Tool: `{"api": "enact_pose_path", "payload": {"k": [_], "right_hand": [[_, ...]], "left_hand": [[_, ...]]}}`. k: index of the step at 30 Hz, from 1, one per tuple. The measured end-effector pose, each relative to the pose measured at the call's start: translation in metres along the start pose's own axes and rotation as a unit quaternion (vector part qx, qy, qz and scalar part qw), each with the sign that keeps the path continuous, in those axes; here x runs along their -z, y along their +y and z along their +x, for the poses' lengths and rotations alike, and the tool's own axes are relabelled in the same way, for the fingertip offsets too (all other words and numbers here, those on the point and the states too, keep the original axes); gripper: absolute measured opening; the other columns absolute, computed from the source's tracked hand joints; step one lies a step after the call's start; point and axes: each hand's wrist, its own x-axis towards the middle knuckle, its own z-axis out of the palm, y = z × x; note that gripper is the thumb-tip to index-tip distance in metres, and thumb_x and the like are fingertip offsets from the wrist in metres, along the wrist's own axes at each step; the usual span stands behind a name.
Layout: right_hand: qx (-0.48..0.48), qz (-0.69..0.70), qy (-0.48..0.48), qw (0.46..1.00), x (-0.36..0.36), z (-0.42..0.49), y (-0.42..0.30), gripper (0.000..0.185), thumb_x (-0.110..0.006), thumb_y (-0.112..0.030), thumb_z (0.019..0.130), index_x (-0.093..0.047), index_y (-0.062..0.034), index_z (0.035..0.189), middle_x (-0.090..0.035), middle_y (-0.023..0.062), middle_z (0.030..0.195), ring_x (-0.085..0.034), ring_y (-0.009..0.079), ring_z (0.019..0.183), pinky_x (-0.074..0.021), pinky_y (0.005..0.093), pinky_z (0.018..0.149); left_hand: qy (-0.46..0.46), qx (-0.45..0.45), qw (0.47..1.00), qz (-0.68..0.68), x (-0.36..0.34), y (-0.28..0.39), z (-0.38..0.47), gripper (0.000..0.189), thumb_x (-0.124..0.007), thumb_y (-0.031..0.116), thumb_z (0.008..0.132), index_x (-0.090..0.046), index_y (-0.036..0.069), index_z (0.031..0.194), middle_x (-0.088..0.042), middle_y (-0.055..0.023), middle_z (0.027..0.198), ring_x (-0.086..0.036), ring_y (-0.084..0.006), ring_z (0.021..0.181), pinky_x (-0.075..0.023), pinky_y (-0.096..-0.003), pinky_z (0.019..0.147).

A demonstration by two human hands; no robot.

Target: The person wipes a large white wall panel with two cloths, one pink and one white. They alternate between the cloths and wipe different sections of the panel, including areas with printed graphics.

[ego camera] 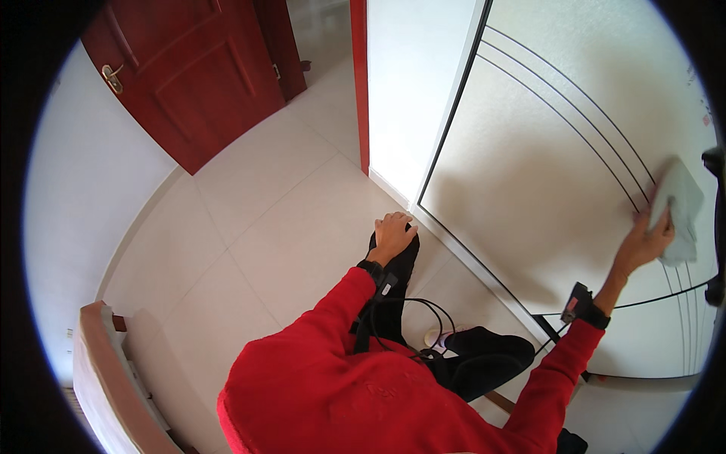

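Against the cream panel (pixel 544 170) of a wardrobe-like front with curved dark lines, my right hand (pixel 646 241) holds a pale grey cloth (pixel 678 221); the fingers are bent around its near edge and part of it is blurred. My left hand (pixel 392 234) rests on my raised knee in black trousers, holding nothing, its fingers slightly spread. Both wrists carry black straps with small devices, and a black cable (pixel 439 306) loops between them over my lap.
A red panelled door (pixel 198 74) with a metal handle stands ajar at the upper left, beside a red door frame (pixel 361 85). Pale tiles (pixel 255 227) cover the floor. A bed-like edge with pinkish fabric (pixel 108 363) is at the lower left. Dark handles (pixel 713 162) show at the far right.
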Motion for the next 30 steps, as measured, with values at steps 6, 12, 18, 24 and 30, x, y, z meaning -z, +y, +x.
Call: {"api": "enact_pose_path", "payload": {"k": [6, 12, 18, 24, 30], "right_hand": [[0.092, 0.090, -0.167, 0.977, -0.040, -0.053, -0.066, 0.061, -0.069, -0.002, 0.071, -0.056, -0.0135, 0.129, -0.051, 0.0164, 0.122, -0.049, 0.0353, 0.113, -0.0409, 0.0408, 0.095], [0.194, 0.018, -0.267, 0.944, -0.081, -0.157, -0.077, 0.067, -0.068, -0.008, 0.069, -0.053, -0.0273, 0.131, -0.051, 0.0148, 0.128, -0.052, 0.0337, 0.113, -0.0439, 0.0471, 0.090], [0.180, 0.069, -0.400, 0.896, -0.076, -0.230, -0.055, 0.052, -0.062, -0.003, 0.070, -0.062, -0.0221, 0.119, -0.057, 0.0131, 0.120, -0.054, 0.0332, 0.111, -0.0470, 0.0452, 0.088], [0.032, 0.080, -0.485, 0.871, -0.037, -0.267, -0.010, 0.046, -0.059, 0.001, 0.070, -0.064, -0.0118, 0.114, -0.057, 0.0170, 0.121, -0.051, 0.0390, 0.113, -0.0441, 0.0442, 0.095], [-0.571, 0.293, -0.182, 0.745, -0.010, -0.310, 0.034, 0.035, -0.057, -0.005, 0.076, -0.060, 0.0026, 0.110, -0.063, 0.0149, 0.097, -0.063, 0.0265, 0.085, -0.0541, 0.0383, 0.071]], "left_hand": [[-0.003, 0.027, 0.998, 0.063, 0.000, 0.007, 0.005, 0.031, -0.057, 0.036, 0.083, -0.070, 0.011, 0.098, -0.065, -0.0068, 0.101, -0.058, -0.0266, 0.099, -0.0404, -0.0456, 0.087], [-0.006, 0.029, 0.997, 0.077, -0.001, 0.005, 0.003, 0.030, -0.054, 0.034, 0.085, -0.069, 0.011, 0.096, -0.065, -0.0083, 0.099, -0.059, -0.0270, 0.097, -0.0432, -0.0436, 0.084], [0.048, 0.009, 0.996, 0.073, 0.001, 0.002, 0.003, 0.023, -0.057, 0.029, 0.084, -0.069, 0.010, 0.088, -0.066, -0.0087, 0.091, -0.061, -0.0298, 0.086, -0.0470, -0.0425, 0.077], [0.006, 0.041, 0.998, 0.053, 0.006, 0.002, 0.005, 0.025, -0.055, 0.030, 0.085, -0.069, 0.011, 0.091, -0.066, -0.0058, 0.096, -0.060, -0.0263, 0.092, -0.0448, -0.0418, 0.082], [0.031, 0.027, 0.998, 0.037, 0.006, 0.001, 0.005, 0.023, -0.054, 0.028, 0.085, -0.069, 0.011, 0.088, -0.066, -0.0066, 0.093, -0.060, -0.0274, 0.090, -0.0453, -0.0424, 0.080]]}}
